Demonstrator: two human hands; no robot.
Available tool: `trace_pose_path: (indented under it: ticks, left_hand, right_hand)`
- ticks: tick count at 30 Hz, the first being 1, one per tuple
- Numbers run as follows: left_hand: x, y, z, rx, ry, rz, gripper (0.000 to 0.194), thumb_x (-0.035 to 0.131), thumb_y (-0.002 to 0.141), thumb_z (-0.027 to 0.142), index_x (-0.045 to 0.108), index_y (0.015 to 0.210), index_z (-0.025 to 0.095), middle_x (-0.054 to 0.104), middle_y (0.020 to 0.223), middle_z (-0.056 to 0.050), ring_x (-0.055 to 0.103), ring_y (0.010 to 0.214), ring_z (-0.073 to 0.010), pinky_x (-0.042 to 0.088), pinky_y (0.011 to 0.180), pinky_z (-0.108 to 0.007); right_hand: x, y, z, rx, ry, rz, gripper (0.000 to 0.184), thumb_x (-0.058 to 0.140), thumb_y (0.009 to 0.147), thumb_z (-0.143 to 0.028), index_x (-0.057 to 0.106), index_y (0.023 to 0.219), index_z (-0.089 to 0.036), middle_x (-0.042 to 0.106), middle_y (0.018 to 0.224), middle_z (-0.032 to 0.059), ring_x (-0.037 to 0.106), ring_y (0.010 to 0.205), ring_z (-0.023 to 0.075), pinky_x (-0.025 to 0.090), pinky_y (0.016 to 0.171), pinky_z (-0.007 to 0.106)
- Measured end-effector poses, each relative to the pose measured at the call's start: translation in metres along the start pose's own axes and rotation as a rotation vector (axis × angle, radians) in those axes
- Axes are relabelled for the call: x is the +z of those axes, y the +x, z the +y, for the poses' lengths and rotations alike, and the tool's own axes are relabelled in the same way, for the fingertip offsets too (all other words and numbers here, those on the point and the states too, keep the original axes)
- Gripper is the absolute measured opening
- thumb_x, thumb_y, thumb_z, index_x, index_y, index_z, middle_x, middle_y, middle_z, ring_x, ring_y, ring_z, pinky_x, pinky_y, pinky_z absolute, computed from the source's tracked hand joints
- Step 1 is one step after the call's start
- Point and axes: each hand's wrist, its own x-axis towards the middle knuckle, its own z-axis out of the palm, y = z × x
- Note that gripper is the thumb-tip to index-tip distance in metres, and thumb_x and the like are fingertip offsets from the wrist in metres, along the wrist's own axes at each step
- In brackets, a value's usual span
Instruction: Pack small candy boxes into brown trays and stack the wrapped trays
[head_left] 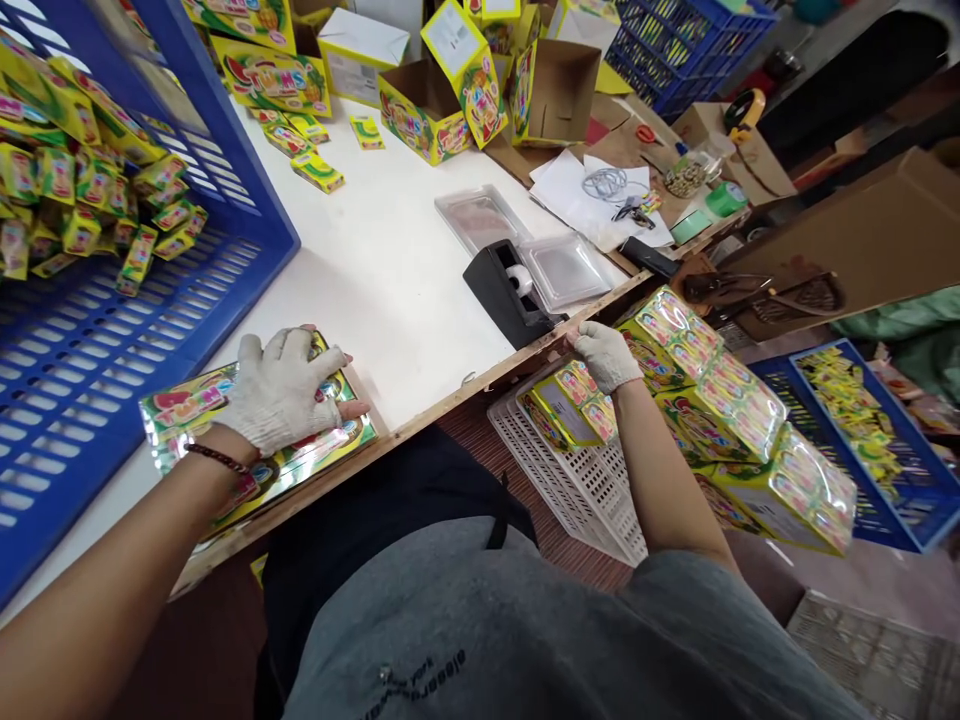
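My left hand [281, 390], in a white fingerless glove, lies with fingers spread on a shiny printed candy box [187, 400] at the table's front edge. The box is yellow, green and red, and my palm covers part of its lettering. My right hand [604, 355], gloved the same way, is closed at the cutting end of a black tape dispenser [502, 300]. Its fingertips are pinched together; any tape between them is too small to make out. A white tape roll [519, 280] sits in the dispenser.
A blue crate [247, 230] of small candy packs [82, 190] stands at left. Open cartons [427, 110] and clear plastic lids [566, 270] lie on the white table [360, 250]. Below right are wrapped boxes [720, 400], a white crate [592, 490] and a blue tray [922, 480].
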Motion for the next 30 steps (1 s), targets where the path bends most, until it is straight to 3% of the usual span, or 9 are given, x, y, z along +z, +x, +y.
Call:
trace_pose_path:
  ticks: [5,8,10,14,17,20,24,27,30]
  left_hand:
    - [0.002,-0.002,0.002,-0.016,-0.008,0.018,0.074,0.07,0.082,0.074,0.072,0.135,0.022,0.054,0.149,-0.025,0.05,0.136,-0.05,0.036,0.108,-0.063]
    - [0.005,-0.005,0.005,-0.018,-0.059,0.028,0.074,0.071,0.08,0.076,0.072,0.134,0.025,0.054,0.151,-0.022,0.049,0.138,-0.0482,0.032,0.112,-0.063]
    - [0.005,-0.007,0.007,-0.026,-0.081,0.033,0.076,0.073,0.078,0.077,0.072,0.133,0.026,0.053,0.153,-0.021,0.048,0.138,-0.0475,0.03,0.113,-0.064]
    - [0.006,-0.009,0.008,-0.032,-0.088,0.037,0.081,0.073,0.076,0.081,0.071,0.135,0.025,0.053,0.152,-0.023,0.049,0.137,-0.0466,0.032,0.111,-0.063]
    - [0.007,-0.011,0.009,-0.02,-0.074,0.048,0.089,0.072,0.076,0.084,0.068,0.14,0.022,0.053,0.151,-0.025,0.05,0.135,-0.0465,0.033,0.11,-0.063]
    - [0.008,-0.013,0.008,-0.01,-0.076,0.073,0.098,0.071,0.076,0.084,0.062,0.147,0.017,0.055,0.148,-0.026,0.051,0.134,-0.0471,0.034,0.109,-0.063]
    - [0.009,-0.013,0.007,0.013,-0.109,0.101,0.082,0.065,0.088,0.072,0.062,0.148,0.016,0.058,0.144,-0.025,0.051,0.134,-0.0459,0.036,0.109,-0.062]
    - [0.01,-0.013,0.006,0.012,-0.12,0.106,0.058,0.054,0.1,0.051,0.063,0.146,0.017,0.058,0.144,-0.024,0.051,0.136,-0.0433,0.037,0.109,-0.061]
    - [0.012,-0.012,0.006,0.01,-0.125,0.106,0.051,0.051,0.1,0.036,0.064,0.145,0.017,0.059,0.144,-0.023,0.051,0.137,-0.0422,0.037,0.109,-0.061]
  right_hand:
    - [0.01,-0.017,0.008,0.133,-0.11,-0.039,0.032,0.064,0.067,-0.049,0.044,0.058,-0.026,0.042,0.056,-0.003,0.039,0.063,0.015,0.035,0.061,0.031]
    - [0.012,-0.038,0.007,0.132,-0.12,-0.203,0.033,0.066,0.065,-0.05,0.046,0.056,-0.026,0.044,0.055,-0.0025,0.039,0.061,0.0154,0.034,0.059,0.031]
    - [0.02,-0.048,-0.009,0.056,-0.038,-0.365,0.035,0.068,0.071,-0.054,0.051,0.062,-0.025,0.05,0.062,-0.0021,0.042,0.064,0.016,0.037,0.062,0.031]
    - [0.067,-0.05,-0.086,-0.193,0.197,-0.73,0.043,0.07,0.085,-0.061,0.055,0.071,-0.023,0.055,0.071,-0.0006,0.047,0.07,0.016,0.04,0.068,0.03]
    - [0.121,-0.042,-0.156,-0.381,0.221,-0.992,0.043,0.071,0.086,-0.059,0.058,0.072,-0.021,0.059,0.074,0.0003,0.05,0.072,0.0153,0.041,0.071,0.03]
    - [0.173,-0.031,-0.198,-0.459,0.197,-1.143,0.037,0.072,0.082,-0.055,0.061,0.074,-0.02,0.061,0.073,-0.0001,0.053,0.073,0.0151,0.043,0.073,0.03]
    - [0.212,-0.022,-0.209,-0.458,0.11,-1.202,0.032,0.074,0.073,-0.048,0.061,0.07,-0.019,0.057,0.069,-0.0021,0.05,0.072,0.0145,0.041,0.07,0.03]
    - [0.22,-0.016,-0.205,-0.449,0.09,-1.232,0.027,0.075,0.071,-0.044,0.063,0.068,-0.02,0.058,0.067,-0.0029,0.05,0.071,0.0142,0.04,0.069,0.03]
    - [0.223,-0.013,-0.199,-0.388,0.095,-1.274,0.032,0.079,0.071,-0.046,0.062,0.065,-0.02,0.061,0.065,-0.0022,0.054,0.069,0.0142,0.043,0.068,0.029]
